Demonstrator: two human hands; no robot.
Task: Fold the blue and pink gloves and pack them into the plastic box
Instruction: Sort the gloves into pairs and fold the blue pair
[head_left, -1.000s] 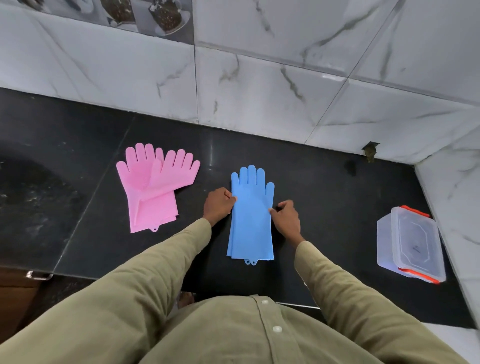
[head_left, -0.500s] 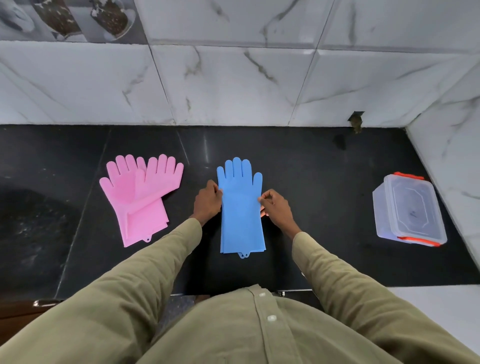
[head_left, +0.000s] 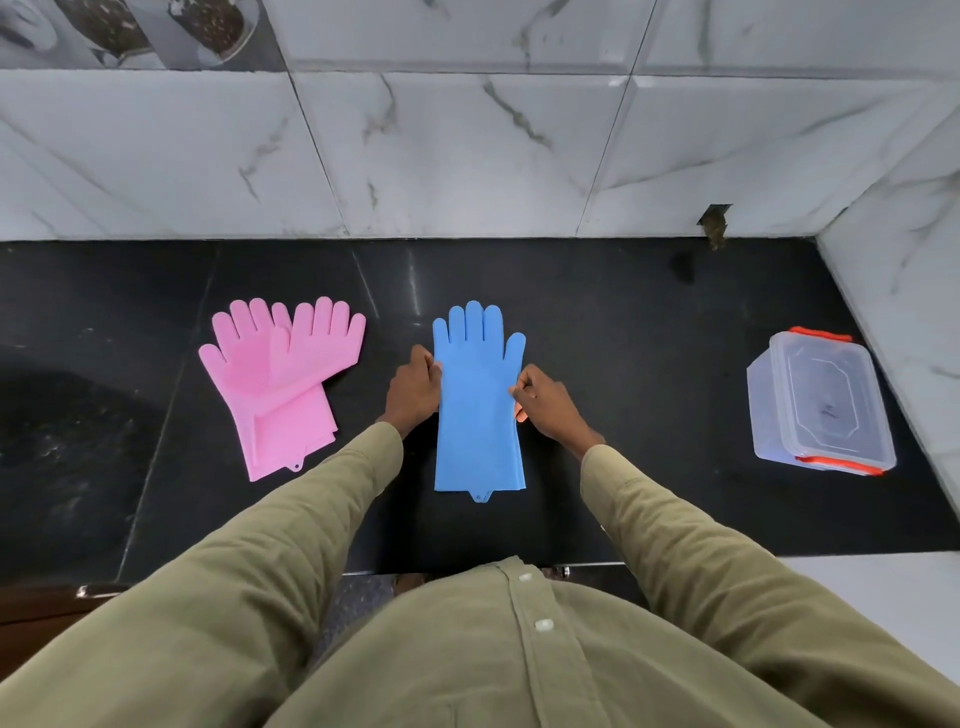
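Note:
The blue gloves (head_left: 478, 410) lie stacked flat on the black countertop (head_left: 623, 364), fingers pointing to the wall. My left hand (head_left: 413, 392) pinches their left edge near the palm. My right hand (head_left: 545, 405) pinches the right edge at the same height. The pink gloves (head_left: 283, 379) lie to the left, one crossed over the other, untouched. The clear plastic box (head_left: 821, 400) with an orange-clipped lid sits shut at the far right.
A marble-tiled wall (head_left: 467, 156) runs behind the counter and turns along the right side beside the box. The counter's front edge (head_left: 571, 564) is just below the blue gloves' cuffs. My olive sleeves cover the lower view.
My hands have stayed on the two sides of the blue gloves, their fingers closing on the edges. The view has tilted, so the wall shows more. The pink gloves and box have not moved.

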